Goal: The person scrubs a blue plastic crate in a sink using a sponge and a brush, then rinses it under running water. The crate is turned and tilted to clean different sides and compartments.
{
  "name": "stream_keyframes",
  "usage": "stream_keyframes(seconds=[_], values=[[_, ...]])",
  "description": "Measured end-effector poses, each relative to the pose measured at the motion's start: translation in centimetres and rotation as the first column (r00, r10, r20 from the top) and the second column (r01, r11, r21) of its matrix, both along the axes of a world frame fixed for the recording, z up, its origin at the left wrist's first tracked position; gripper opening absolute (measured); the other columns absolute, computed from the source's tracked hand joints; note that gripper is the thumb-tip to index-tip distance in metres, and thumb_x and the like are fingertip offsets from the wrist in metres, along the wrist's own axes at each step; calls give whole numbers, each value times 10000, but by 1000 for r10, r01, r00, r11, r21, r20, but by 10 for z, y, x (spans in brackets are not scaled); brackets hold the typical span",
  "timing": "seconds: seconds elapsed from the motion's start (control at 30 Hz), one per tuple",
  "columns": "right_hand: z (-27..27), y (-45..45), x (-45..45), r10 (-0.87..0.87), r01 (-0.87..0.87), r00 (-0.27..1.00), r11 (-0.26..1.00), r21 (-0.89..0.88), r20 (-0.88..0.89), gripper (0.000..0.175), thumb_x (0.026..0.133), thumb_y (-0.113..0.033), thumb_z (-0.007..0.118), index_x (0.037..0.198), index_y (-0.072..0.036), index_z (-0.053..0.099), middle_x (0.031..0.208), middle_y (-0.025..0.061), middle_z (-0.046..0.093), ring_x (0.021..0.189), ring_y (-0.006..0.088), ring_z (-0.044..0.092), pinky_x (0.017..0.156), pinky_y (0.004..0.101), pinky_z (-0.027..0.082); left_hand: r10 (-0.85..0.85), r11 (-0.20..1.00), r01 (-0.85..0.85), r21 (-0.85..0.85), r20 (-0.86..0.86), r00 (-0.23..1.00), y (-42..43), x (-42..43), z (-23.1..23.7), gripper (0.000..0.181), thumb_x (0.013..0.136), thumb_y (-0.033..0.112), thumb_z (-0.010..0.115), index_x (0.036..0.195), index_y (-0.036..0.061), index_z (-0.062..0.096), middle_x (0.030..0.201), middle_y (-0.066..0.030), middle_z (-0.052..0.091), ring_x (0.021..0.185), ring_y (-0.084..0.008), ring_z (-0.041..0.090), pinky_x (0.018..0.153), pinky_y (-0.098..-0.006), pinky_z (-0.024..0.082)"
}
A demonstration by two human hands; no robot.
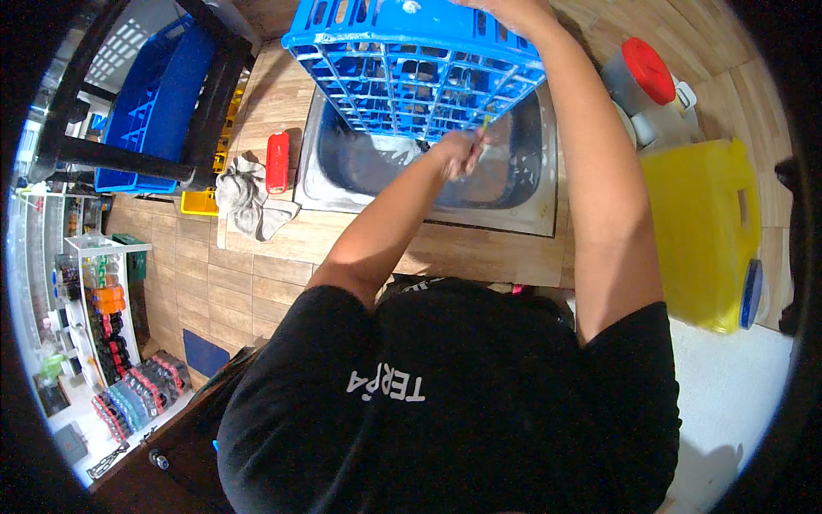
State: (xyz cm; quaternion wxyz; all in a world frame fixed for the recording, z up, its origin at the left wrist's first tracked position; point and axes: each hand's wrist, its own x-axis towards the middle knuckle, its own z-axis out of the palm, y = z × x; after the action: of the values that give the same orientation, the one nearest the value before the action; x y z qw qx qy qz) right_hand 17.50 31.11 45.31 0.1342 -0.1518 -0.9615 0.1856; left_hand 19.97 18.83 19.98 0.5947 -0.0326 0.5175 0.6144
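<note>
A blue plastic crate, its open grid facing me, is held tilted over a stainless steel sink, with white suds on its bars. My right hand grips the crate's upper right side; part of it is cut off by the picture's top edge. Below the crate's lower edge, my left hand is closed, slightly blurred, around a small yellow-green object, too unclear to name. White foam and wet patches show in the basin.
Left of the sink lie a red plastic holder and a grey cloth. A black rack holds another blue crate. To the right are a red-lidded container and a large yellow jerrycan.
</note>
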Motion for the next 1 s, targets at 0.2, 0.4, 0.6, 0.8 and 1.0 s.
stream_keyframes(seconds=[0.2,0.4,0.6,0.8,1.0], values=[[-5,2,-3,-6,8,999,998,68,-39,781,721,-671,687,1327,-199,547,1314,181,552,1240,367,485,1091,484,292,86,988,-55,144,-221,972,4,11,-32,303,997,375,488,956,99,607,551,31,450,388,-101,335,361,-282,235],[-2,5,0,52,-51,998,998,20,-41,804,713,-688,678,1324,-182,549,1299,182,564,1244,354,484,1088,481,294,-165,967,-121,-225,-912,375,-12,6,-47,345,991,341,484,995,26,627,642,-72,568,538,-182,503,523,-352,405],[-8,7,-4,38,-36,998,998,42,-48,803,716,-687,675,1326,-182,545,1318,181,550,1256,351,474,1098,493,271,-66,955,-229,-188,-888,454,-70,10,-61,364,979,367,494,982,25,617,661,-56,568,566,-179,534,538,-335,428],[-5,4,-4,25,-24,1000,998,61,-9,794,729,-682,668,1337,-189,534,1341,179,534,1294,348,439,1104,497,262,-19,994,45,99,-251,968,-5,-36,-50,396,982,408,503,882,48,633,590,22,453,503,-89,428,453,-249,302],[-5,6,-4,13,-11,999,999,43,-37,787,725,-686,669,1325,-192,544,1343,186,531,1289,355,442,1104,497,258,-125,979,-61,-192,-813,568,-55,2,-54,394,1001,373,443,914,68,677,715,-129,623,674,-277,607,588,-391,453]])
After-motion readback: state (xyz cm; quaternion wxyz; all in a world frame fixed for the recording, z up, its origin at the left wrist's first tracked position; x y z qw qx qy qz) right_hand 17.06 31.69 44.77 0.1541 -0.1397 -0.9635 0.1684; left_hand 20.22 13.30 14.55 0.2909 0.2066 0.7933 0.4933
